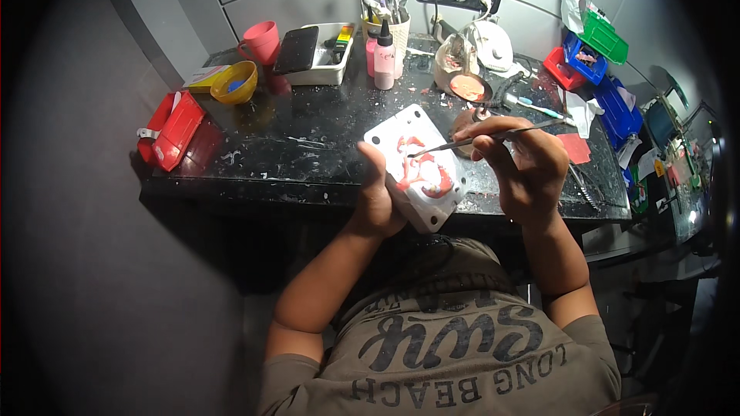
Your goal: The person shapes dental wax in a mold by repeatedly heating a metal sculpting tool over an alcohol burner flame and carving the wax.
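Note:
A white denture flask (pixel 430 214) with round holes near its corners rests tilted in my left hand (pixel 378 199), at the front edge of the black table. My left thumb stands up beside its left side; the fingers beneath are hidden. Red and white material, shaped in horseshoe-like curves (pixel 438 183), fills its face. My right hand (pixel 533 168) pinches a thin dark carving tool (pixel 443 148) between thumb and fingers. The tool's tip meets or hovers just over the upper part of the red material; I cannot tell which.
On the black table (pixel 285 162) stand a red bin (pixel 179 135), a yellow bowl (pixel 233 83), a pink mug (pixel 262 42), a white tray (pixel 327 73) and a dropper bottle (pixel 384 62). A small pan (pixel 468 87) of pink material sits beyond my right hand, near a toothbrush (pixel 539 107).

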The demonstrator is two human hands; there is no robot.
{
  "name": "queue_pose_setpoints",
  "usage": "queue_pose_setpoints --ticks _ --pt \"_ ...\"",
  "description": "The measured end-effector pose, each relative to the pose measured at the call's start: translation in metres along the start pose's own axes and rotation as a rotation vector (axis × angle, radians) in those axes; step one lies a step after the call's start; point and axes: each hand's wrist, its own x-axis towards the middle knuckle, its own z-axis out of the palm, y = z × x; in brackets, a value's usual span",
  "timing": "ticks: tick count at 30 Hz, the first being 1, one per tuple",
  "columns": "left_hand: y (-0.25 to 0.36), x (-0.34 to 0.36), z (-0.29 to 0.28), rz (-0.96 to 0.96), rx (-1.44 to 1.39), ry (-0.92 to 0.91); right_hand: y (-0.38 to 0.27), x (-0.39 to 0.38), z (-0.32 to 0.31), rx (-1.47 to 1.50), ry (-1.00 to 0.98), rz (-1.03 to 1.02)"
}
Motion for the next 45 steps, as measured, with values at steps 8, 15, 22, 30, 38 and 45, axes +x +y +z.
queue_pose_setpoints --ticks 8,15,22,30,38,45 --pt "0.012 0.006 -0.005 -0.133 -0.451 -0.047 0.002 -0.020 0.004 -0.180 -0.062 -0.154" --pt "0.015 0.003 -0.004 -0.150 -0.487 -0.043 0.002 -0.025 0.008 -0.224 -0.136 -0.387" --pt "0.015 0.001 -0.015 -0.148 -0.471 -0.024 0.005 -0.032 0.010 -0.202 -0.174 -0.370" --pt "0.016 0.000 -0.009 -0.173 -0.461 -0.020 0.010 -0.037 0.010 -0.182 -0.188 -0.368" --pt "0.017 0.001 -0.005 -0.169 -0.422 0.025 0.008 -0.040 0.008 -0.196 -0.231 -0.395" --pt "0.017 0.001 -0.003 -0.157 -0.432 0.040 0.006 -0.039 0.009 -0.186 -0.202 -0.357"
